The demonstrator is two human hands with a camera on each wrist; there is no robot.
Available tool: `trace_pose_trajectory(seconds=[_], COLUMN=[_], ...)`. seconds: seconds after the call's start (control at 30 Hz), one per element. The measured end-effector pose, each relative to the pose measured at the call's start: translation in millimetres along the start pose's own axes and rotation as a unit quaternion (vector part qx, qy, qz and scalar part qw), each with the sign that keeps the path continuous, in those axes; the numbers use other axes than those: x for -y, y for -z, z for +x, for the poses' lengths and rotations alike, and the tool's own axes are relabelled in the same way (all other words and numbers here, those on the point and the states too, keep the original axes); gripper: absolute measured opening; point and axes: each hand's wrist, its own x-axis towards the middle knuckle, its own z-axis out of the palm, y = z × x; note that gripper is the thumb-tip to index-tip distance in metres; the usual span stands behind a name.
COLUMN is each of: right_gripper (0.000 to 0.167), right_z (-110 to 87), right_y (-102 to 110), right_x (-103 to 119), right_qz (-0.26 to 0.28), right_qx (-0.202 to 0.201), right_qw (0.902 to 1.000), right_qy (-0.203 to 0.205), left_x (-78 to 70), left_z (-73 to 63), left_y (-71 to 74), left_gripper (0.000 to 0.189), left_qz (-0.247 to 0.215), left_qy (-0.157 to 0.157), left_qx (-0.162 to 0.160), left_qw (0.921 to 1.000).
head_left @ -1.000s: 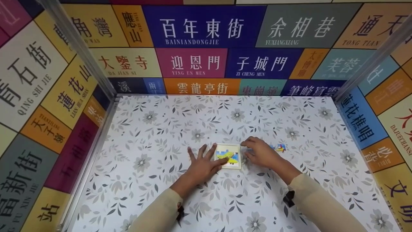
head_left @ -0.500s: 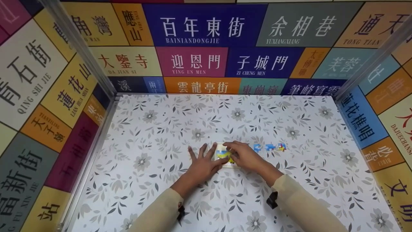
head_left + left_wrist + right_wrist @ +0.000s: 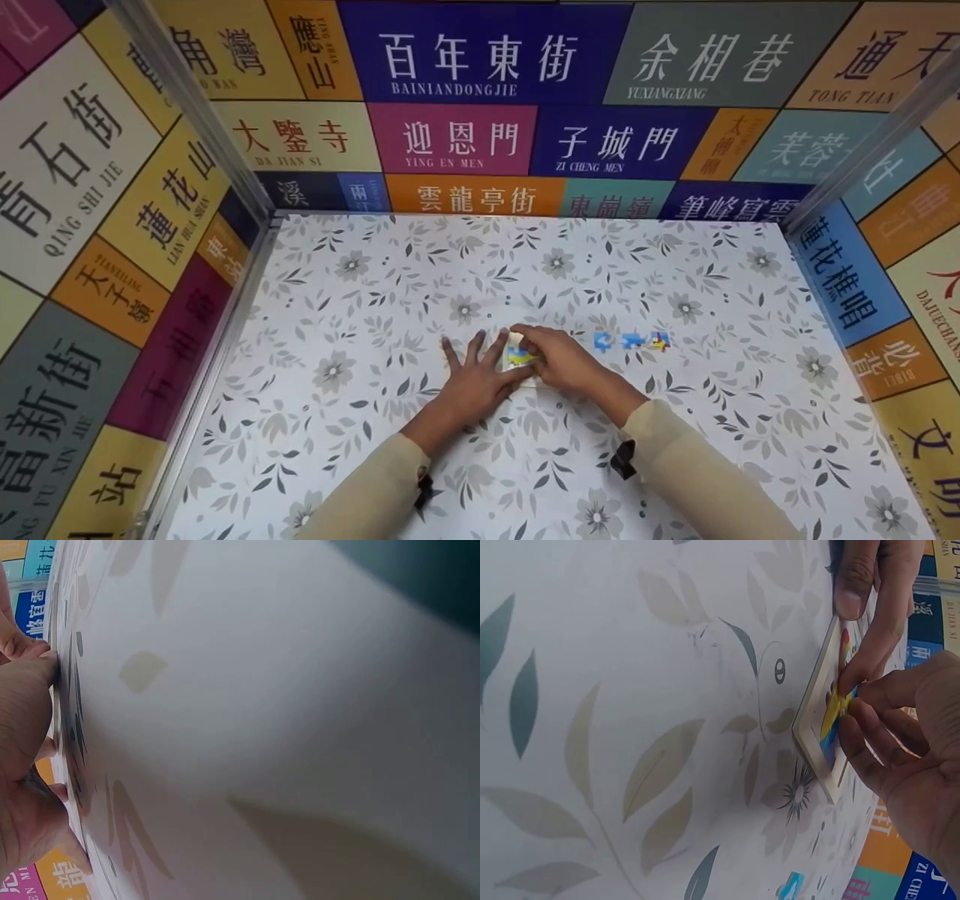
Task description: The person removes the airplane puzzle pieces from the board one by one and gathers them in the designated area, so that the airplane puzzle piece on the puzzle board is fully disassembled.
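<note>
A small square jigsaw puzzle (image 3: pixel 517 355) in a pale wooden frame (image 3: pixel 804 727) lies on the flower-patterned table, with yellow and blue pieces in it. My left hand (image 3: pixel 471 384) spreads its fingers on the table and frame at the puzzle's left. In the right wrist view, one of its straight fingers presses on the picture. From the right, my right hand (image 3: pixel 564 363) reaches over the puzzle with bent fingers, pinching a yellow puzzle piece (image 3: pixel 844 702) at the picture's surface. The hands hide much of the picture. The left wrist view shows mostly tabletop, with fingers at its left edge.
Three loose blue puzzle pieces, the left one (image 3: pixel 603 342), the middle one (image 3: pixel 632 341) and one with red and yellow (image 3: pixel 659 341), lie in a row right of the puzzle. Panels with street names (image 3: pixel 480 60) wall the table (image 3: pixel 375 300) at the back and sides.
My right hand has moved left from beside the frame onto the puzzle, and its fingers have closed in on a piece. The loose pieces have come into sight. My left hand stays put.
</note>
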Motion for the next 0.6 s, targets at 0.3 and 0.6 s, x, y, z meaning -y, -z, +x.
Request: trace_pose_trajectory(seconds=[0.3,0.6], right_gripper=[0.068,0.057], right_z=[4.0,5.7], right_y=[1.2,-2.0], right_x=[7.5,5.4], right_qz=[-0.024,-0.037], right_qx=[-0.006,-0.024], right_qw=[0.9993,0.9989], right_qy=[-0.027,-0.016], left_x=[0.5,-0.9], left_z=[2.9,1.1], left_y=[-0.3,2.6], left_gripper=[0.044,0.043], left_qz=[-0.017,-0.014], left_qy=[0.004,0.004], left_qx=[0.018,0.005], left_qw=[0.9997,0.9999])
